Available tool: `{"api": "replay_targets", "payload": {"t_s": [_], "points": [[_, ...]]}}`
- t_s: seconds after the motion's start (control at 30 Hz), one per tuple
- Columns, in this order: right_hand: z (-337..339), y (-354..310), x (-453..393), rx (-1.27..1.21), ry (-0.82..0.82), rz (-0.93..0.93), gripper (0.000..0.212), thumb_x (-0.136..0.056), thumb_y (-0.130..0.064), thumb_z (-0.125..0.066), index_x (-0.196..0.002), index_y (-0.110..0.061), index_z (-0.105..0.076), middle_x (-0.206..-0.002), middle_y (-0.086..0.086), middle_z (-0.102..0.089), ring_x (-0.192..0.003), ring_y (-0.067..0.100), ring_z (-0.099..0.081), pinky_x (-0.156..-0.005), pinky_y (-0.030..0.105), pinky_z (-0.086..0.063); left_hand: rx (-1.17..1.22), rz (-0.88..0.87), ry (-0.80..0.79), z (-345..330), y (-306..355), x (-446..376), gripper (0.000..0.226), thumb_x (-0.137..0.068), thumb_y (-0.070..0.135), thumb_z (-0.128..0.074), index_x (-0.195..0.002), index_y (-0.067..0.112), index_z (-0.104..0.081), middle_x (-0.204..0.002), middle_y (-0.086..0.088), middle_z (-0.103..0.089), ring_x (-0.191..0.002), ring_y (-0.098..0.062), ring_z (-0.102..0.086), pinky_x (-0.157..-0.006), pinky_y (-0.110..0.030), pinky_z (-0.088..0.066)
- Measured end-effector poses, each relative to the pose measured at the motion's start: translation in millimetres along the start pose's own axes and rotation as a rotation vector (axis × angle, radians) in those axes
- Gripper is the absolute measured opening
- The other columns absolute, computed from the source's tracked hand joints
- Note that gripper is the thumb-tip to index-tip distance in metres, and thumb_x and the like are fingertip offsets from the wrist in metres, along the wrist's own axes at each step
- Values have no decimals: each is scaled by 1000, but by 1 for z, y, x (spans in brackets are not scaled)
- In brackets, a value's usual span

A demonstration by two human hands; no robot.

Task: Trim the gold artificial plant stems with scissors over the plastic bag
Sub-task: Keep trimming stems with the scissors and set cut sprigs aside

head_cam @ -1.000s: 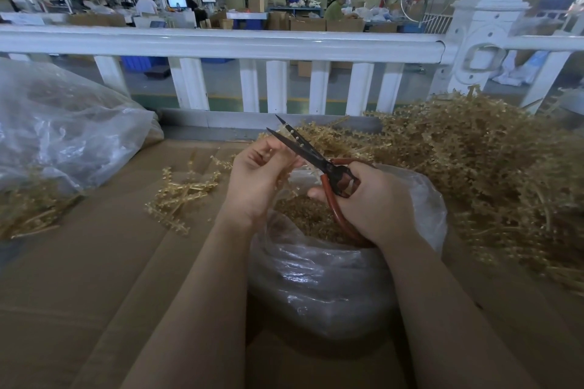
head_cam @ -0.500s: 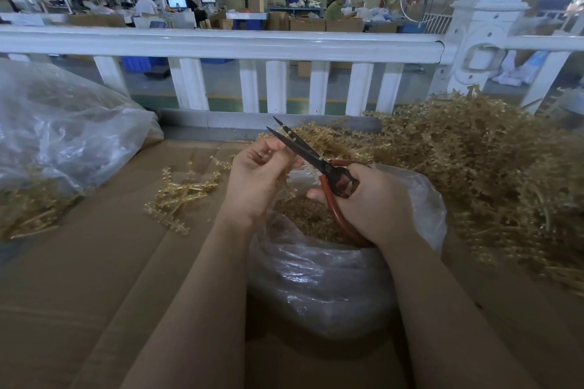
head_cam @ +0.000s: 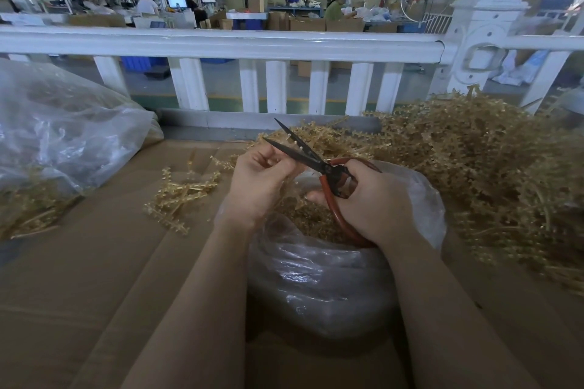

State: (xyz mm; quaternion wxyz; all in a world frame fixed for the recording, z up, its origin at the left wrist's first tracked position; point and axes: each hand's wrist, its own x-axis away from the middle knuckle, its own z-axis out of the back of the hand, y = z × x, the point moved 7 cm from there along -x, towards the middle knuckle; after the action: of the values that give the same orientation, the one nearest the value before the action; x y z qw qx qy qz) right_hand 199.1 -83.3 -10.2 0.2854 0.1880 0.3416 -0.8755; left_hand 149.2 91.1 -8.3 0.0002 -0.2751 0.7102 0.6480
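My right hand (head_cam: 376, 202) grips the red handles of the scissors (head_cam: 303, 153), whose dark blades stand apart and point up to the left. My left hand (head_cam: 262, 181) pinches a thin gold stem (head_cam: 295, 144) that sits between the blades. Both hands hover over the open clear plastic bag (head_cam: 322, 281), which holds gold trimmings. A big pile of gold stems (head_cam: 493, 174) fills the right side. A small bunch of gold stems (head_cam: 180, 196) lies on the cardboard to the left of my left hand.
Brown cardboard (head_cam: 94, 294) covers the work surface. A second clear bag (head_cam: 63, 136) with gold stems lies at far left. A white railing (head_cam: 221, 44) runs across behind the table. People work at benches far behind it.
The scissors have shifted slightly and the stem now sits between the open blades. Both hands stay over the bag.
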Motion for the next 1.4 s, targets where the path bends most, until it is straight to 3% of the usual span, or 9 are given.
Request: {"api": "replay_targets", "payload": {"t_s": [0.1,0.27,0.37,0.43,0.57,0.77,0.87,1.1,1.4], "points": [[-1,1,-1,-10,-10,0,61,-63,-91,-51,-99,-42,-59,-78,-28,-56,-82,2,-57,-64,16,-41,-29,-12,-9,-1,0,1,8,-81,-1,-69,-84,5,-74,-78,-22,-62,-70,-28,-52,-66,-35,-44],[-3,4,-1,4,-16,-2,60,-62,-92,-50,-97,-43,-57,-78,-27,-55,-82,4,-57,-67,25,-46,-37,0,-22,-4,1,0,14,-77,1,-70,-89,-6,-70,-92,-41,-61,-77,-32,-56,-75,-43,-47],[-3,4,-1,3,-12,2,61,-63,-92,-51,-98,-42,-58,-79,-25,-57,-83,5,-59,-69,27,-49,-35,2,-46,-5,1,1,19,-72,9,-70,-88,-2,-70,-91,-38,-64,-77,-30,-60,-72,-33,-52],[-4,4,-2,4,-20,0,63,-64,-92,-51,-100,-42,-59,-82,-23,-59,-86,6,-60,-72,28,-51,-25,-8,-69,-6,2,0,9,-78,1,-69,-87,2,-71,-84,-25,-70,-77,-24,-65,-72,-26,-55],[-3,3,-2,9,-17,2,62,-64,-92,-52,-100,-42,-60,-86,-23,-62,-87,4,-59,-72,27,-50,-33,-23,-97,-6,0,-2,26,-86,-13,-61,-84,10,-73,-80,-3,-75,-77,-14,-70,-74,-23,-54],[-3,3,-1,11,-8,-7,62,-65,-92,-53,-98,-41,-64,-78,-22,-63,-77,1,-57,-64,15,-42,-21,-24,-90,-5,0,-1,19,-87,-12,-60,-87,3,-70,-82,-14,-70,-77,-20,-66,-74,-24,-55],[-3,2,-1,25,-15,-8,57,-67,-91,-54,-94,-42,-62,-73,-23,-61,-72,-4,-54,-61,9,-36,7,-21,-114,-7,2,0,14,-88,-10,-60,-88,1,-69,-77,-5,-72,-73,-13,-68,-72,-21,-54],[-1,-1,0,14,-18,-12,56,-68,-88,-57,-99,-42,-66,-72,-24,-58,-68,-5,-52,-59,7,-33,56,-30,-142,-8,4,1,17,-89,-3,-61,-103,-12,-62,-80,-7,-71,-76,-15,-69,-72,-22,-54],[-1,0,1,21,-28,-14,56,-68,-89,-57,-96,-41,-64,-73,-21,-62,-71,-6,-56,-60,10,-38,-47,-68,-54,-4,9,2,9,-90,2,-60,-91,-3,-68,-75,-10,-69,-70,-17,-65,-69,-25,-54]]}}
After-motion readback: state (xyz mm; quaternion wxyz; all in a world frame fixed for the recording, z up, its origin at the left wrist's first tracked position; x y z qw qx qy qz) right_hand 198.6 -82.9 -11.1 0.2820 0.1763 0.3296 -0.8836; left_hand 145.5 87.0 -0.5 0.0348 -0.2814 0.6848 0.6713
